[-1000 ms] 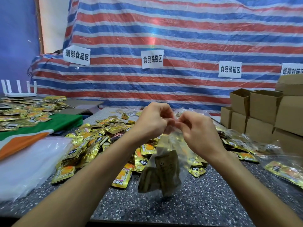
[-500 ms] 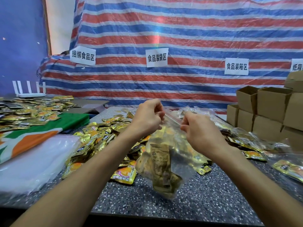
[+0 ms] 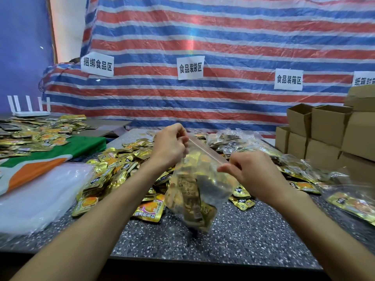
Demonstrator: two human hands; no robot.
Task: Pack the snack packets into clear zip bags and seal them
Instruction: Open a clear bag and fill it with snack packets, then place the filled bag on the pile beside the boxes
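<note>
At far left we see a plastic stack (image 3: 40, 199) on the table (image 3: 253, 240), then a heap of loose packets (image 3: 113, 169). The left hand (image 3: 170, 147) pinches the upper left end of the zip strip on the bag (image 3: 215, 191). The bag hangs tilted between both hands, low over the table, with gold packets inside. The right hand (image 3: 251, 173) pinches the strip's lower right end. Beyond it lie filled bags (image 3: 233, 140), and boxes (image 3: 324, 134) stand stacked at far right.

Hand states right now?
Left hand: closed, pinching the top edge of the zip bag.
Right hand: closed, pinching the same edge.
</note>
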